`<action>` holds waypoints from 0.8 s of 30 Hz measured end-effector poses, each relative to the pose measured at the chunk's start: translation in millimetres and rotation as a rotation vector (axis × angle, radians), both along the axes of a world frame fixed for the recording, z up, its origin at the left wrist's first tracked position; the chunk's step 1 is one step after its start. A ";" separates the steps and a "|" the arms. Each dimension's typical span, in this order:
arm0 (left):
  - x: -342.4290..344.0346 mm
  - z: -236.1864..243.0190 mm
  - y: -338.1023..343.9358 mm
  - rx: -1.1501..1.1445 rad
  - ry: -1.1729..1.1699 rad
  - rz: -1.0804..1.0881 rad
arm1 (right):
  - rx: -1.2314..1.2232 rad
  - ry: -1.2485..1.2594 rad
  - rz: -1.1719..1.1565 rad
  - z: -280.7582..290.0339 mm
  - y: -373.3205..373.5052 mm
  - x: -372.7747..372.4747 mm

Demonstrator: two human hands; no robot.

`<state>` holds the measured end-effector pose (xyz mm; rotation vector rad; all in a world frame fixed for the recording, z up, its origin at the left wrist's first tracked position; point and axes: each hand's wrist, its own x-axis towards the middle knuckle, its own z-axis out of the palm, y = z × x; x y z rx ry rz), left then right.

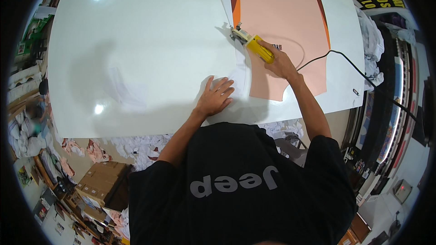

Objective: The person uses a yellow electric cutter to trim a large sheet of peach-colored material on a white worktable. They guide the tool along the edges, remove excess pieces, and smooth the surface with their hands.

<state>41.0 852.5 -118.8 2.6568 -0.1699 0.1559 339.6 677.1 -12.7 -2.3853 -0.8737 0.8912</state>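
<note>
My right hand (279,62) is wrapped round the yellow body of an electric rotary cutter (260,50). Its metal cutting head sits at the left edge of a large peach garment panel (290,13), which has dark red and orange bands along its sides. A white strip of margin (240,70) runs down beside that edge, below the cutter. My left hand (216,95) lies flat with fingers spread, pressing on the white material next to the strip. From the cutter a black cord (352,59) trails off to the right.
Everything lies on a big glossy white table (136,27). A small dark-and-white item (355,92) rests near its right edge. Paper and fabric scraps (141,147) litter the floor by the near edge, beside a cardboard box (102,179). Wrapped white bundles (371,41) stand right of the table.
</note>
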 end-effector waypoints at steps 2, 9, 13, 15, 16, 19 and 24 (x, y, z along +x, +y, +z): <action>-1.0 0.3 -2.2 -0.014 0.022 0.025 | 0.026 0.023 -0.022 -1.7 -6.3 -0.1; -50.1 1.1 31.7 0.016 0.014 0.152 | 0.129 -0.078 -0.266 -8.9 -32.2 -82.4; -100.5 -4.4 81.7 0.028 -0.016 0.441 | 0.198 -0.008 -0.459 -20.6 -21.8 -161.6; -115.3 -8.0 95.0 0.052 0.001 0.509 | 0.218 0.005 -0.526 -25.3 -10.6 -177.3; -119.4 -9.4 98.2 0.066 -0.005 0.531 | 0.219 0.002 -0.550 -26.9 -5.6 -182.7; -121.4 -11.4 96.8 0.055 -0.029 0.549 | 0.214 -0.021 -0.567 -26.8 5.9 -179.7; -119.7 -9.1 90.5 0.070 0.012 0.551 | 0.188 -0.054 -0.558 -21.4 22.5 -166.5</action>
